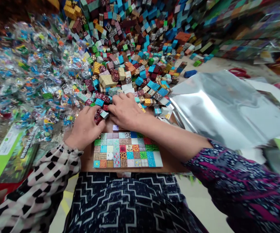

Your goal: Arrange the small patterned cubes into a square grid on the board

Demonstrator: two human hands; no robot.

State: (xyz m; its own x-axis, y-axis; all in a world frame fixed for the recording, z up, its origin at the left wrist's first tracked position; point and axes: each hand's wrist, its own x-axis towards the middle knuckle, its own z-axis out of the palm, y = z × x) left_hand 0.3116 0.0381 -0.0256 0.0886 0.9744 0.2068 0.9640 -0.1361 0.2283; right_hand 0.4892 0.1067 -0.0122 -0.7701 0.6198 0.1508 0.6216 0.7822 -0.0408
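Note:
A flat grid of small patterned cubes (127, 150) lies on a brown board (87, 160) over my lap. My left hand (85, 126) rests at the grid's far left corner, its fingertips on a few loose cubes, a teal-topped one (104, 114) among them. My right hand (126, 110) lies palm down just beyond the grid's far edge, fingers spread over loose cubes at the foot of a big heap of coloured cubes (130, 48). Whether either hand grips a cube is hidden by the fingers.
Small clear packets (30, 71) of coloured pieces cover the left side. A silver foil bag (225, 106) lies to the right. A green printed box (11, 155) sits at the near left. Stacked cubes fill the back right, and red scissors (237, 72) lie beyond the bag.

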